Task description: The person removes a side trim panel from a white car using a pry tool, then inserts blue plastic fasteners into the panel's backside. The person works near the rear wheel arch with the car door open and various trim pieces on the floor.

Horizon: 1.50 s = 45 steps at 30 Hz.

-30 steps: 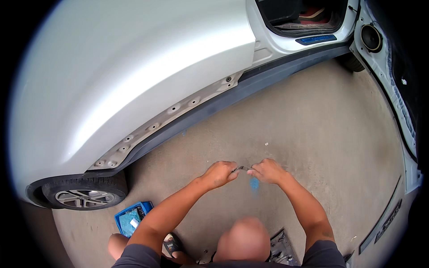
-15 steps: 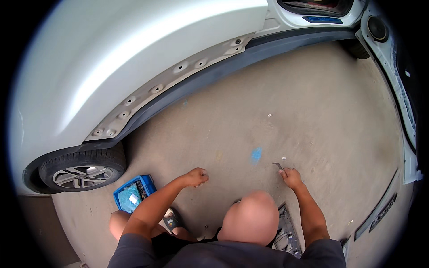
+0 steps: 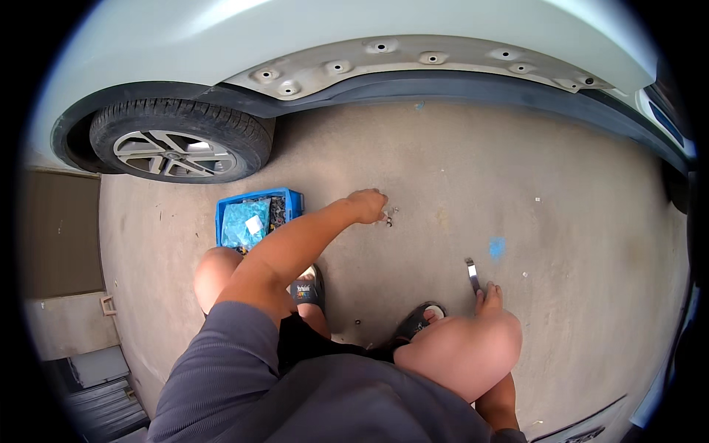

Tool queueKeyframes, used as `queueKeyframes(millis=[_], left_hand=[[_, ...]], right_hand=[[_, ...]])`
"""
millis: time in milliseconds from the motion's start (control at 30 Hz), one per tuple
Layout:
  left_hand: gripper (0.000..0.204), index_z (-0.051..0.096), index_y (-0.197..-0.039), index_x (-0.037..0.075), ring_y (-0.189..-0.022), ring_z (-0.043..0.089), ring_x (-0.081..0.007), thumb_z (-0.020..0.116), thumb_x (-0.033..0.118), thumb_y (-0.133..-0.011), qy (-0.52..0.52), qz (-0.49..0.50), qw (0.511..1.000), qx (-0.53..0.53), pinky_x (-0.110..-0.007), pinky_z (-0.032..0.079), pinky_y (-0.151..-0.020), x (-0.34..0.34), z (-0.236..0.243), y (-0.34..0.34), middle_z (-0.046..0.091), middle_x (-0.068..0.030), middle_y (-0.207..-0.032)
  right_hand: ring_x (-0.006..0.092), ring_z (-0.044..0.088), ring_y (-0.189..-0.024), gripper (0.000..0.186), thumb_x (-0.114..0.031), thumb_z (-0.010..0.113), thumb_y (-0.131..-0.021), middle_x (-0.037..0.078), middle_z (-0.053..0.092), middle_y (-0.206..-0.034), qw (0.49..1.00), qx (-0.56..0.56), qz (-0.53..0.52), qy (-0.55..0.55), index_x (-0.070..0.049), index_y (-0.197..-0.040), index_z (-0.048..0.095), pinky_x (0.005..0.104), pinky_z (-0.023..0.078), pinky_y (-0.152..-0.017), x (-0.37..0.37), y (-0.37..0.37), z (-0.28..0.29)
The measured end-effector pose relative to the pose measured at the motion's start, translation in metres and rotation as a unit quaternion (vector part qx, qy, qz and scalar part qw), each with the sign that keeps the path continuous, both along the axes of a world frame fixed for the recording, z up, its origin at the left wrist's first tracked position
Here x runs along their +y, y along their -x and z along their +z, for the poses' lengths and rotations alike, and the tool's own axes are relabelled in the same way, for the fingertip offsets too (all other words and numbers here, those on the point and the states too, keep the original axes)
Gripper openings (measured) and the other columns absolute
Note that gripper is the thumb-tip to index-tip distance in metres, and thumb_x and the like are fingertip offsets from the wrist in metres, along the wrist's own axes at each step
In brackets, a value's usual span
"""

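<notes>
Left hand (image 3: pixel 367 205) has moved beside small dark pieces (image 3: pixel 389 221), hold unclear; right hand (image 3: pixel 489 300) clasps flat silver metal tool (image 3: pixel 473 272), apparently kept aside.

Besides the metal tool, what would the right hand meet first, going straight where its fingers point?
The right hand would probably reach the blue mark on the floor first, then the car's dark sill farther on; the hand's height above the floor is unclear.

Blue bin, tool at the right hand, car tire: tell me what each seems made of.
Blue bin: probably smooth plastic, its walls evenly coloured. Tool: likely polished metal, given its bright glint. Car tire: apparently matte black rubber, with grooved tread.
</notes>
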<state>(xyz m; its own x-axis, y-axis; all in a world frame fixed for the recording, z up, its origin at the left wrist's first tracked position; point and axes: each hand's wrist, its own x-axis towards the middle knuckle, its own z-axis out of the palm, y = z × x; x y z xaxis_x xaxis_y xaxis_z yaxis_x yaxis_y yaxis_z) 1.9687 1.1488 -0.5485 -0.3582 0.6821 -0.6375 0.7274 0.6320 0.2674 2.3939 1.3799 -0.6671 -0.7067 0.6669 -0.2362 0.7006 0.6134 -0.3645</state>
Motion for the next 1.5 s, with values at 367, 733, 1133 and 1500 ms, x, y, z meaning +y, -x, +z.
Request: queueKeyframes(millis=[367, 733, 1133, 1500], left_hand=[[0.022, 0.074, -0.093, -0.001, -0.08, 0.071, -0.0267, 0.075, 0.018, -0.082, 0.246, 0.07, 0.96, -0.113, -0.039, 0.057, -0.071, -0.175, 0.081, 0.132, 0.073, -0.0167, -0.089], [0.03, 0.073, -0.092, 0.0, -0.073, 0.07, -0.0252, 0.078, 0.027, -0.081, 0.459, 0.16, 0.869, -0.096, -0.037, 0.055, -0.063, -0.426, -0.033, 0.057, 0.072, -0.0149, -0.081], [0.03, 0.071, -0.094, -0.001, -0.077, 0.07, -0.0266, 0.076, 0.026, -0.084, 0.48, 0.329, 0.811, -0.06, -0.038, 0.054, -0.064, -0.549, 0.055, -0.011, 0.073, -0.0166, -0.084], [0.029, 0.07, -0.095, -0.002, -0.08, 0.07, -0.0278, 0.074, 0.025, -0.087, 0.215, 0.375, 0.896, -0.103, -0.039, 0.054, -0.065, -0.331, 0.053, 0.089, 0.073, -0.0182, -0.087]], right_hand=[[0.0402, 0.053, -0.124, 0.044, -0.023, 0.064, -0.09, 0.026, 0.056, -0.135, 0.976, -0.058, -0.168, 0.126, -0.002, -0.129, 0.059, 0.0468, 0.045, -0.102, -0.049, -0.158, -0.004], [0.0422, 0.06, -0.112, 0.06, -0.035, 0.079, -0.073, 0.027, 0.065, -0.115, 0.919, -0.095, -0.252, 0.287, 0.002, -0.117, 0.062, 0.044, 0.049, -0.096, -0.025, -0.209, -0.004], [0.0142, 0.058, -0.066, 0.034, -0.036, 0.072, -0.091, 0.005, 0.067, -0.072, 0.875, -0.159, -0.252, 0.381, -0.002, -0.088, 0.073, 0.0332, 0.048, -0.064, -0.022, -0.181, 0.08], [0.0073, 0.052, -0.066, 0.022, -0.019, 0.07, -0.094, -0.004, 0.065, -0.075, 0.922, -0.006, -0.206, 0.329, 0.003, -0.095, 0.073, 0.0275, 0.046, -0.062, 0.079, -0.097, 0.271]])
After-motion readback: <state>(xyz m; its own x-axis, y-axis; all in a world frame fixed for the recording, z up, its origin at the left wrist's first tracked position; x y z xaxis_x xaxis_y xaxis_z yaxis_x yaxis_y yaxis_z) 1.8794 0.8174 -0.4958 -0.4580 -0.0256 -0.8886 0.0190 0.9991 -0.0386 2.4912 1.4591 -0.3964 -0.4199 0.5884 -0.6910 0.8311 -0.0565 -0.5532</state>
